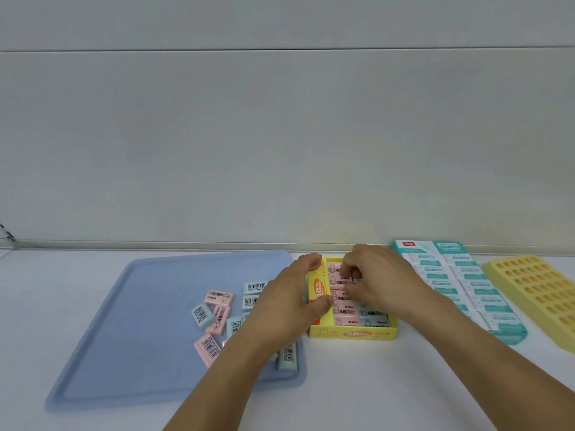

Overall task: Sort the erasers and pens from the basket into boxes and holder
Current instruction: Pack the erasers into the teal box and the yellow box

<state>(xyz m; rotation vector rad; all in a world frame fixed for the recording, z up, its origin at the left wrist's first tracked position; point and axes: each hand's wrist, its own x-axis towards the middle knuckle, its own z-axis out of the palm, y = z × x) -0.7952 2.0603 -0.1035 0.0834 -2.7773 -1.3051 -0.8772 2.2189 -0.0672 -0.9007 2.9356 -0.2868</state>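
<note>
A yellow eraser box (353, 333) stands at the middle of the table, holding rows of pink and pale blue erasers. My left hand (289, 300) grips the box's left wall, thumb near the front and fingers at the back. My right hand (379, 278) reaches into the box with its fingertips pinched on a pink eraser (339, 276) in the far rows. Several loose pink and blue erasers (214, 309) lie on the blue tray (124, 321) at the left, partly hidden by my left forearm.
A teal and white box (457, 281) filled with white erasers lies to the right of the yellow box. A yellow holder with many oval holes (541, 293) sits at the far right. A grey wall runs behind the table.
</note>
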